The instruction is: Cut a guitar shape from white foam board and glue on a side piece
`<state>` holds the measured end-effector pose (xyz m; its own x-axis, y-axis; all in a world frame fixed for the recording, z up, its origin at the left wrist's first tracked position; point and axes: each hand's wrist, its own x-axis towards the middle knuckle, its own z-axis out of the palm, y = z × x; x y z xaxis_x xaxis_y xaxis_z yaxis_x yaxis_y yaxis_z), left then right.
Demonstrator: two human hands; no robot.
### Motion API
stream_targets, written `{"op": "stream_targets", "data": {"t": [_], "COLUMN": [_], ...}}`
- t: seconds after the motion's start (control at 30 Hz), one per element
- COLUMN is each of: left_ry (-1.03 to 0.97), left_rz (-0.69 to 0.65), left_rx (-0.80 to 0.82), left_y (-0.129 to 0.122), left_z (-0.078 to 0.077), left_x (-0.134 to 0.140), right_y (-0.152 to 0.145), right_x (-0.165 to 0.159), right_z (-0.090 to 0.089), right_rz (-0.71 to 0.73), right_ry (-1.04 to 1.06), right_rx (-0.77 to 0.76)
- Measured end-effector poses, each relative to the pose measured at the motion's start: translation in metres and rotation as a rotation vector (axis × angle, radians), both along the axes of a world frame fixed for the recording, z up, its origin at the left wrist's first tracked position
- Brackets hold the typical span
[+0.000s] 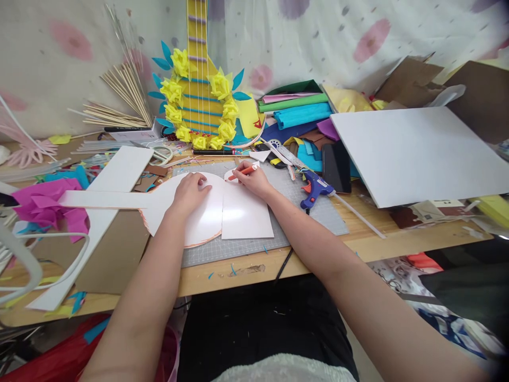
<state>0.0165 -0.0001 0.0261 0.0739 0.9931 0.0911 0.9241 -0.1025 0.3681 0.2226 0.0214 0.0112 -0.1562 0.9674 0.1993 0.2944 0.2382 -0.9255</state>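
Observation:
My right hand (254, 181) grips an orange marker (245, 171) like a pen. Its tip is at the upper left part of a white board piece (246, 218). My left hand (190, 194) rests on a white guitar-shaped cutout (202, 217), thumb apart from the bent fingers, holding nothing. Orange strokes run along parts of the cutout's curved edge, and its long neck points left. The two white pieces lie side by side on a grey cutting mat (310, 225), the board piece to the right of the round body.
A yellow guitar model (201, 101) with paper flowers stands at the back. A blue glue gun (317, 188) and black phone (336, 165) lie right of my hands. A large white board (421, 154) leans at the right. Scissors (161, 155) and pink paper (51, 204) are left.

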Motion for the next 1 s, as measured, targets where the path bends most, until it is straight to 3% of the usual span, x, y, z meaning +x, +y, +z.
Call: {"op": "stream_targets", "data": {"t": [1.0], "left_ry": [0.016], "left_rz": [0.007], "left_rx": [0.022], "left_y": [0.0005], "left_z": [-0.0026], "left_x": [-0.0004], "right_y": [0.0059], "right_x": [-0.0008], "right_z": [-0.0042], "right_rz": [0.008], "right_ry": [0.036], "right_rx": [-0.017]}}
